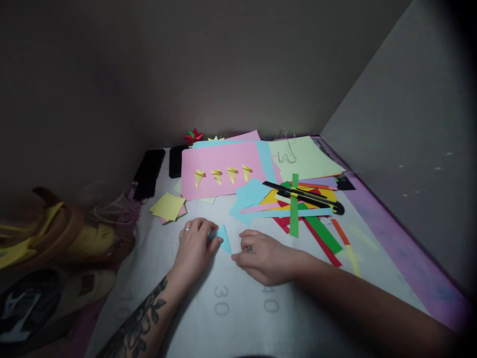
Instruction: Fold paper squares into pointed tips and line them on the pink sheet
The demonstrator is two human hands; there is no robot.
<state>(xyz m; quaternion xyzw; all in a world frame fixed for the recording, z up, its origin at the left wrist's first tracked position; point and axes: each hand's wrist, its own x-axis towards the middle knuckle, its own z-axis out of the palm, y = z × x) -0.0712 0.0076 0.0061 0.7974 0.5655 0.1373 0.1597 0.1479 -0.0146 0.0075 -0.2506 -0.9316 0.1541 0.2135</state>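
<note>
A small folded piece of light blue paper point(224, 239) lies low over the white table sheet, between my hands. My left hand point(197, 242) pinches its left side between thumb and fingers. At the paper's lower right corner is my right hand point(263, 256), its fingers curled and thumb and forefinger together; whether it grips the corner I cannot tell for sure. Beyond them, several folded yellow paper pieces point(232, 174) stand in a row on a pink sheet point(219, 155). Square yellow notes point(167, 206) lie to the left of the row.
Right of centre, a black cutter knife point(305, 195) rests on coloured paper strips point(321, 233). Pale green sheets point(309, 154) are at the back right. Two dark phone-like objects point(149, 165) lie back left. A red and green paper star point(194, 136) sits near the wall. Bags point(55, 278) crowd the left edge.
</note>
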